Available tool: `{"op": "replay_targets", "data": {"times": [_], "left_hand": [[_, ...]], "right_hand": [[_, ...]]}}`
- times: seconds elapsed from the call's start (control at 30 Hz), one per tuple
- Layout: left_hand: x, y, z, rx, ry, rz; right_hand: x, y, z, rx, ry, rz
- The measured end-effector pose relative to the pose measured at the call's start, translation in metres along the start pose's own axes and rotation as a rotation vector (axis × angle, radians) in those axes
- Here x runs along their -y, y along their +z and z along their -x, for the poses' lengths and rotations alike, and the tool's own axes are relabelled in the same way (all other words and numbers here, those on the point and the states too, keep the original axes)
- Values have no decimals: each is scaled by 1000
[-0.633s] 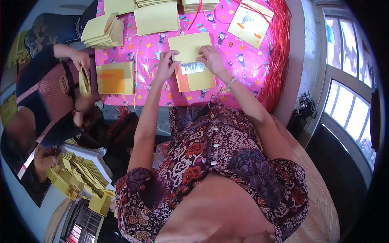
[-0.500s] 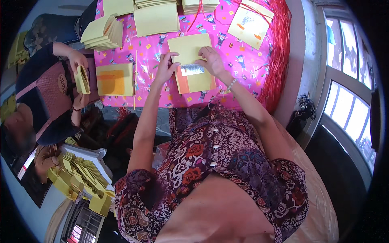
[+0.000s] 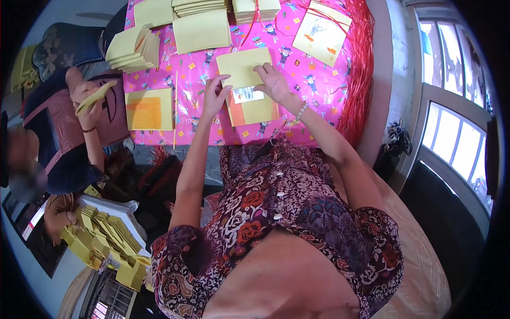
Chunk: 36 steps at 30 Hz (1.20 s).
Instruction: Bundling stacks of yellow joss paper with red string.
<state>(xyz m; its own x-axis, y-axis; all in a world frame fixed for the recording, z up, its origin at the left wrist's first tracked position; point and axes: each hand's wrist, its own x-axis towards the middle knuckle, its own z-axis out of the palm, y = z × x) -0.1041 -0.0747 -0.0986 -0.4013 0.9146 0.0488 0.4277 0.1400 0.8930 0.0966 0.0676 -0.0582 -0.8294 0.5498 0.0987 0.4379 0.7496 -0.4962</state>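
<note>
Two hands work on one yellow paper packet (image 3: 254,101) lying on the pink patterned table cover (image 3: 313,90), near its front edge. My left hand (image 3: 214,97) rests fingers spread on the packet's left edge, holding nothing. My right hand (image 3: 274,83) presses the pale yellow flap (image 3: 240,67) down, fingers loosely curled. I note a small whitish label (image 3: 247,94) on the packet below the flap. Stacks of yellow envelopes (image 3: 134,49) sit further left. Another person's hand (image 3: 87,95) holds a yellow packet apart.
</note>
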Motion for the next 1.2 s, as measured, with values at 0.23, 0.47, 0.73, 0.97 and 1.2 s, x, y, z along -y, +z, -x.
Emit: {"op": "replay_targets", "data": {"times": [0.23,0.47,0.73,0.97,1.2], "left_hand": [[-9,27,6,-469,-117,-101],[-9,34,-14,-378,-547,686],[-45,35,-2,-307,-439,731],[-65,63,10,-81,-281,665],[-49,43,63,-9,-164,7]], "right_hand": [[-8,9,3,-43,-216,331],[-6,13,6,-111,-134,250],[-8,20,26,-489,545,-674],[-66,-14,67,-448,788,-1156],[-135,-17,107,-526,822,-955]]}}
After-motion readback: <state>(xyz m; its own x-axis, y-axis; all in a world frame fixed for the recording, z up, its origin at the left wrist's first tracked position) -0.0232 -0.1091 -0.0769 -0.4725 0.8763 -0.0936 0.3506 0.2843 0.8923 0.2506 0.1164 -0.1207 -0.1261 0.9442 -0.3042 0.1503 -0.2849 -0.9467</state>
